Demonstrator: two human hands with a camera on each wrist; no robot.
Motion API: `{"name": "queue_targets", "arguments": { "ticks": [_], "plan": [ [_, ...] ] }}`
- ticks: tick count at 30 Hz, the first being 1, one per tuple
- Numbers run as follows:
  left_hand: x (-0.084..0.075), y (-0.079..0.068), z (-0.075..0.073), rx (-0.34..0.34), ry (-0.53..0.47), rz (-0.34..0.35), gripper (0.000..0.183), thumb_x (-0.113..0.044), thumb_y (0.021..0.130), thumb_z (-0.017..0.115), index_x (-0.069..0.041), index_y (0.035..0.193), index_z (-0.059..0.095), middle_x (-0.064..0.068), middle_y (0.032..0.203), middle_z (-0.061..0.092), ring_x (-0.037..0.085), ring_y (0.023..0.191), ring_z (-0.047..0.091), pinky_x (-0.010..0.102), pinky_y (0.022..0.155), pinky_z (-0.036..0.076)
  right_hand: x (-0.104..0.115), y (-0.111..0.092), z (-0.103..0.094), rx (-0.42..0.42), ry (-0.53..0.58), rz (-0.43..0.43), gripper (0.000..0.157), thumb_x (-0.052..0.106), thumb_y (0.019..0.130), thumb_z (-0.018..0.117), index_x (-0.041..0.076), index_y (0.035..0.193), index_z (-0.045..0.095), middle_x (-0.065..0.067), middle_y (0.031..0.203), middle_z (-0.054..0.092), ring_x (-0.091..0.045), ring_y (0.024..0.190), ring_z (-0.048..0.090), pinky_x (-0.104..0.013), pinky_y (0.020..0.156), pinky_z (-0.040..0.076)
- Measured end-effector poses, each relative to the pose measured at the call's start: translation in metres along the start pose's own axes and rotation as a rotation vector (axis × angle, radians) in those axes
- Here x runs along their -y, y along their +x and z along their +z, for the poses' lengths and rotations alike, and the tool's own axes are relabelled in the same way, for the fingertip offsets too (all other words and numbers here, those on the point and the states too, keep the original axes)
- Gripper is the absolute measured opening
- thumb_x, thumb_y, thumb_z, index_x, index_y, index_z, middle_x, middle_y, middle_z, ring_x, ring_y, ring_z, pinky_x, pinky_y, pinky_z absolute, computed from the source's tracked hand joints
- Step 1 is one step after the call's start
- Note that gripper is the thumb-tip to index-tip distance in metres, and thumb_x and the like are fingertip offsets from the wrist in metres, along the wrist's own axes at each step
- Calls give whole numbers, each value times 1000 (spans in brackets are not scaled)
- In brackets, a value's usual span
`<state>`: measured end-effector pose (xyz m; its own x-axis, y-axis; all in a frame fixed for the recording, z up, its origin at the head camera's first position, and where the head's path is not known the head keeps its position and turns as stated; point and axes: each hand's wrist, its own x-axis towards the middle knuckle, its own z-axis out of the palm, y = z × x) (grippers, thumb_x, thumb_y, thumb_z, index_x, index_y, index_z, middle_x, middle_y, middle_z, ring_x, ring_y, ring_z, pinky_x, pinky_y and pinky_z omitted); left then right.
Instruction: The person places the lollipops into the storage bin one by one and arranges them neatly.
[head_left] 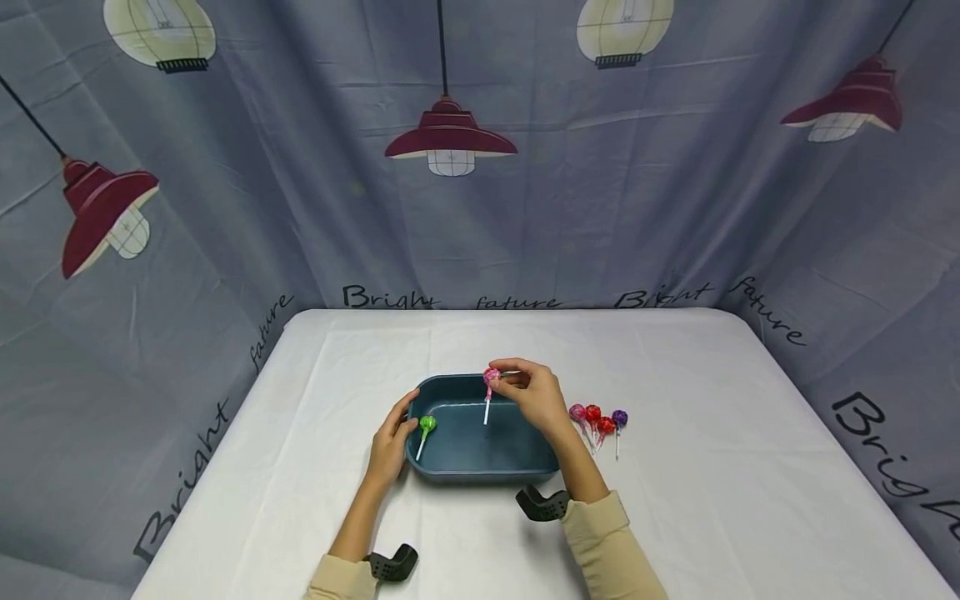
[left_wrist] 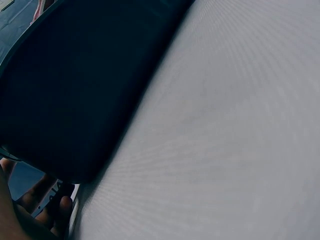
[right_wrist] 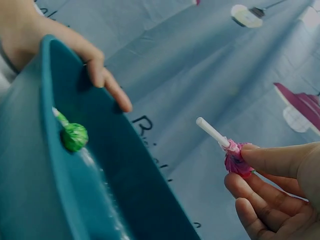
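Observation:
Over a dark teal tray point(head_left: 487, 477), my right hand point(head_left: 531, 392) pinches a pink lollipop point(head_left: 491, 377) by its wrapped head, the white stick pointing down in the head view. Thumb and fingertips close on the pink wrapper in the right wrist view, the stick point(right_wrist: 212, 132) free. My left hand point(head_left: 388, 443) grips the tray's left end, thumb at the rim. A green lollipop point(head_left: 427, 423) lies inside the tray by that end, its head toward the back. The left wrist view shows mostly the tray's dark outer wall point(left_wrist: 75, 90), with some left fingers point(left_wrist: 35, 195) below it.
Right of the tray, several lollipops lie grouped on the white-covered table point(head_left: 720, 500): a pink one point(head_left: 577, 412), red ones point(head_left: 593, 413) and a purple one point(head_left: 619, 418). A grey printed curtain point(head_left: 555, 217) hangs behind the table and along both sides.

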<state>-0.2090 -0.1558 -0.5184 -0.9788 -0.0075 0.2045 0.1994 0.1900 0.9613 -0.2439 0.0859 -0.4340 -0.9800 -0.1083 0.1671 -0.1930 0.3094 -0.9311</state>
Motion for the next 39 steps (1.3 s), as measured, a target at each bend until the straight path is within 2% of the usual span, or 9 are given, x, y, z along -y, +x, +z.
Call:
{"name": "queue_targets", "arguments": {
  "ticks": [4,8,14,24,31,39],
  "plan": [
    [20,4,0,-17,-13,3,41,-8,95,49,-17,135,49,6,140,43,29,128,37,47,101,32,-6,3,9,12,-5,-22,24,12,79,72,8,103,70,-5,93,68,-16,77,64,-29,66,52],
    [25,5,1,-33,7,25,41,-10,94,49,-22,134,50,3,139,44,27,127,38,46,101,33,-10,6,19,43,-21,-43,23,11,79,72,7,102,70,-5,87,68,-16,74,64,-29,66,52],
    [27,5,1,-40,17,39,42,-9,93,49,-24,133,51,3,138,45,27,126,40,47,100,33,-13,8,36,101,-60,-42,24,12,80,71,5,103,69,-5,85,69,-15,74,65,-29,66,52],
    [26,5,1,-31,26,0,41,-14,94,49,-30,133,50,-2,138,45,24,126,39,45,102,31,-18,11,57,145,-114,-53,22,9,79,72,4,100,70,-8,87,69,-18,75,66,-28,64,52],
    [24,5,1,-24,14,6,41,-16,94,49,-26,134,50,0,138,45,26,126,39,46,101,32,-21,12,65,164,-149,-22,21,10,78,73,5,98,70,-7,85,70,-13,72,65,-27,62,50],
    [24,6,1,-28,6,19,41,-14,94,50,-24,134,50,0,137,46,26,125,41,47,101,32,-30,11,71,186,-209,-34,22,15,78,73,5,98,70,-4,88,69,-11,70,63,-25,60,48]
  ]
}}
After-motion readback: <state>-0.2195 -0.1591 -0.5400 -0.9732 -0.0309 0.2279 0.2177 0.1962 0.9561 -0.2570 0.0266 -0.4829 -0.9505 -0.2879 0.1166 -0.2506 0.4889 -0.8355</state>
